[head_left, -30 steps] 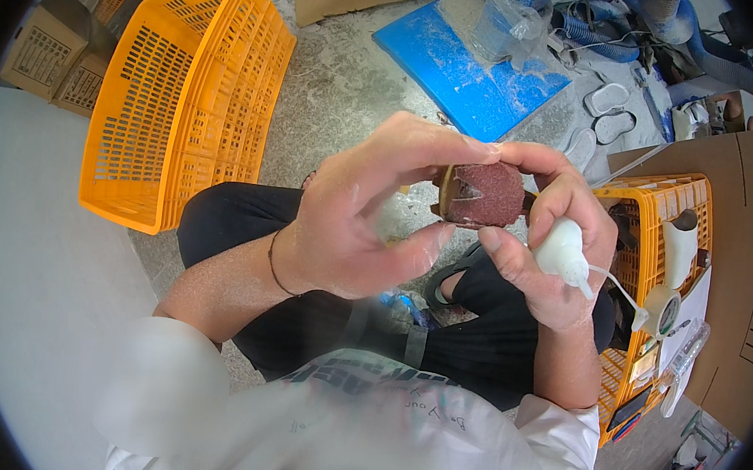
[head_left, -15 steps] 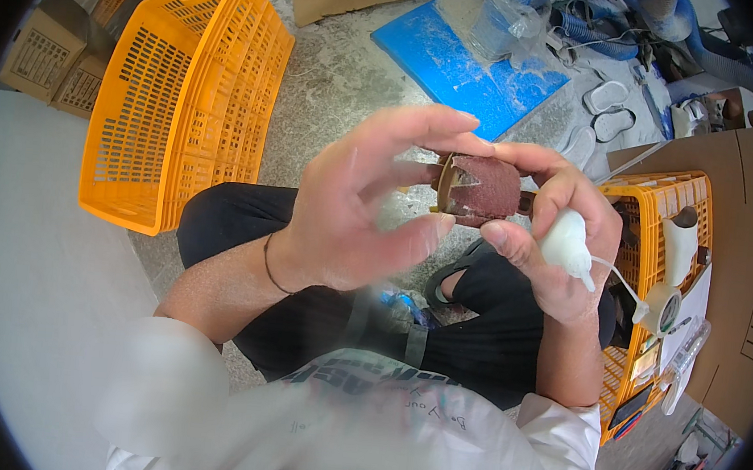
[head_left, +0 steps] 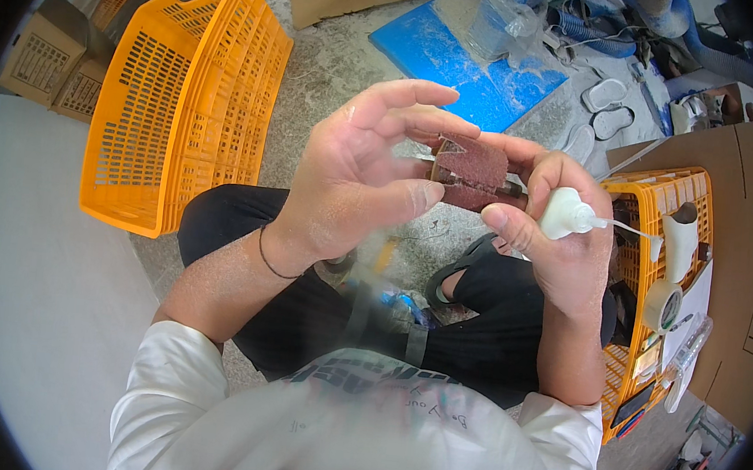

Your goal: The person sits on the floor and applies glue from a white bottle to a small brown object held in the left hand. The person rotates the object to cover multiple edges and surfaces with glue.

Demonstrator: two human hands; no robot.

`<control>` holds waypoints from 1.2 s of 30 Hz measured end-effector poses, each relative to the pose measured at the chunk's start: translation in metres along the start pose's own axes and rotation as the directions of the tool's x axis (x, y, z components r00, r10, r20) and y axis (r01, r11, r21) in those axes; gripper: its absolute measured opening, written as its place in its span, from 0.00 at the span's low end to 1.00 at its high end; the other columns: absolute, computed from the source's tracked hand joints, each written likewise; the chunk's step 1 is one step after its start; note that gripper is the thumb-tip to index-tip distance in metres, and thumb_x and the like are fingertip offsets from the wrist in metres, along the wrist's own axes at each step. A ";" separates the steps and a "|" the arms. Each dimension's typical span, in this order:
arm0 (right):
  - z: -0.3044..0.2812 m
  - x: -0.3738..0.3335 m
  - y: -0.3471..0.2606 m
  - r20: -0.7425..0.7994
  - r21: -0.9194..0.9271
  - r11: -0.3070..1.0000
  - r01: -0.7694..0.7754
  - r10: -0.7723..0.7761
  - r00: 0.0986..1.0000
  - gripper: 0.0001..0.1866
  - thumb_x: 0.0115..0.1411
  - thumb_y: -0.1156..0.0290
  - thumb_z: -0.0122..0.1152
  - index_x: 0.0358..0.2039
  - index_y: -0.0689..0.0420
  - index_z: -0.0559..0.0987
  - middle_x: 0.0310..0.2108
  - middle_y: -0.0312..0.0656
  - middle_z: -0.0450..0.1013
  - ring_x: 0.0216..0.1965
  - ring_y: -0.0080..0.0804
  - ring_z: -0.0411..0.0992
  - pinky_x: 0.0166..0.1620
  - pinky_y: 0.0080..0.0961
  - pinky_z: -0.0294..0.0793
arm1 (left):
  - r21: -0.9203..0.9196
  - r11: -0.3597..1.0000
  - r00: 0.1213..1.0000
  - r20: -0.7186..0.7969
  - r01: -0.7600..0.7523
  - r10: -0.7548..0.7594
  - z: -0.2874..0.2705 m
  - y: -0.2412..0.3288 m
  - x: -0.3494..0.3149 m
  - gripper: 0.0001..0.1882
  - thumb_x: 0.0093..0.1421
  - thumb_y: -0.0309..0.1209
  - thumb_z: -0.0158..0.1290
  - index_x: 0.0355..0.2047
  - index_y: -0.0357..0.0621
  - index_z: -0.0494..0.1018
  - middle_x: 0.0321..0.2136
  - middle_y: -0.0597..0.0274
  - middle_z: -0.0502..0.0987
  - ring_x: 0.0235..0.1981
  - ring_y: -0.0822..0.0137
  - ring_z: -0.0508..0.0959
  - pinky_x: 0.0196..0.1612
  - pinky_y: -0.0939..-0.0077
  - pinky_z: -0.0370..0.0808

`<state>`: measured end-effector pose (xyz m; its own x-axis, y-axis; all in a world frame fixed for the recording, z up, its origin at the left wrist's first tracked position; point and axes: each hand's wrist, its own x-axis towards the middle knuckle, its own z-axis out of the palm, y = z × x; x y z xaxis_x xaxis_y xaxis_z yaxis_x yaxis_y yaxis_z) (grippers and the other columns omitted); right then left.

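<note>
Between my hands is a small sanding drum (head_left: 474, 167) wrapped in reddish-brown sandpaper. Its left edge has a zigzag cut, and a seam runs along the lower side. My left hand (head_left: 346, 170), dusted with pale powder, curls round the drum's left end, with thumb and fingers at its edge and the index finger raised. From the other side, my right hand (head_left: 565, 234) grips the drum by its shaft end. That hand also keeps a white squeeze glue bottle (head_left: 566, 214) in its palm, nozzle to the right, its cap dangling on a thin strap.
An orange crate stack (head_left: 186, 111) stands on the left. Another orange crate (head_left: 624, 369) at right bears a tape roll (head_left: 662, 305), a phone and small items. Beyond lie a dusty blue board (head_left: 445, 66), white slippers (head_left: 605, 96) and hoses. A large cardboard sheet (head_left: 732, 266) stands far right.
The drum has turned and risen slightly, bringing the sandpaper seam into view. The glue bottle's nozzle has swung from downward to the right. My left index finger has lifted off.
</note>
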<state>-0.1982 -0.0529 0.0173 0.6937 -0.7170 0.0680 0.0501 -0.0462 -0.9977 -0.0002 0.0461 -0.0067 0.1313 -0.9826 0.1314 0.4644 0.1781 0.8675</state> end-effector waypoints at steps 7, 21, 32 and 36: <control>0.005 -0.001 -0.003 0.005 0.112 0.993 -0.028 0.027 1.000 0.17 0.52 0.85 0.68 0.24 0.57 0.66 0.56 0.58 0.74 0.54 0.37 0.75 0.54 0.32 0.76 | 0.143 0.985 0.996 0.006 -0.094 0.094 0.004 -0.004 -0.002 0.35 0.54 0.13 0.58 0.63 0.33 0.62 0.54 0.48 0.73 0.58 0.60 0.74 0.60 0.60 0.76; 0.004 -0.003 0.001 0.014 0.035 0.991 0.125 -0.126 0.992 0.15 0.50 0.84 0.65 0.23 0.56 0.65 0.56 0.60 0.74 0.53 0.35 0.75 0.54 0.32 0.75 | 0.317 0.901 0.955 0.121 -0.296 0.271 0.002 -0.007 -0.010 0.34 0.53 0.12 0.57 0.62 0.34 0.65 0.57 0.52 0.69 0.62 0.59 0.72 0.63 0.58 0.75; 0.000 -0.011 -0.008 0.128 -0.204 0.923 0.326 -0.305 0.944 0.17 0.57 0.77 0.69 0.23 0.53 0.65 0.58 0.66 0.70 0.59 0.47 0.72 0.57 0.37 0.74 | 0.423 0.746 0.856 0.308 -0.515 0.416 0.000 0.002 -0.009 0.33 0.51 0.13 0.56 0.60 0.35 0.67 0.57 0.46 0.74 0.56 0.55 0.75 0.57 0.62 0.73; 0.001 -0.013 -0.008 0.116 -0.169 0.931 0.324 -0.308 0.944 0.18 0.57 0.78 0.68 0.23 0.53 0.65 0.58 0.67 0.70 0.59 0.47 0.73 0.57 0.37 0.75 | 0.406 0.738 0.842 0.288 -0.539 0.456 0.002 0.000 -0.009 0.32 0.49 0.13 0.58 0.58 0.35 0.69 0.56 0.47 0.76 0.54 0.55 0.76 0.56 0.62 0.72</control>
<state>-0.2065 -0.0426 0.0246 0.7231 -0.5822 0.3717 0.1501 -0.3929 -0.9073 -0.0029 0.0544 -0.0075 0.0699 -0.7615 0.6443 -0.0839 0.6391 0.7645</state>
